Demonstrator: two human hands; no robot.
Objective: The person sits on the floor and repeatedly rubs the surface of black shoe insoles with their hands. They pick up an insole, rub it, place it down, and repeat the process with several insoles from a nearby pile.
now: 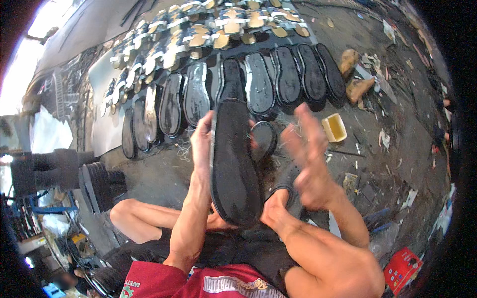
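Sole [233,164] stands upright before us, gripped along its edge by our left hand [201,144]; our right hand [308,164] hovers spread beside it. We judge we're inspecting; next, careful placing among floor rows [258,82].

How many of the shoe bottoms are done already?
Looks mostly underway. Done: a row of glossy black soles lies spread on the floor, with finished-looking sandals behind. In hand: the left hand holds up one sole; the right hand is open beside it. Left: a stack of soles waits at the left.
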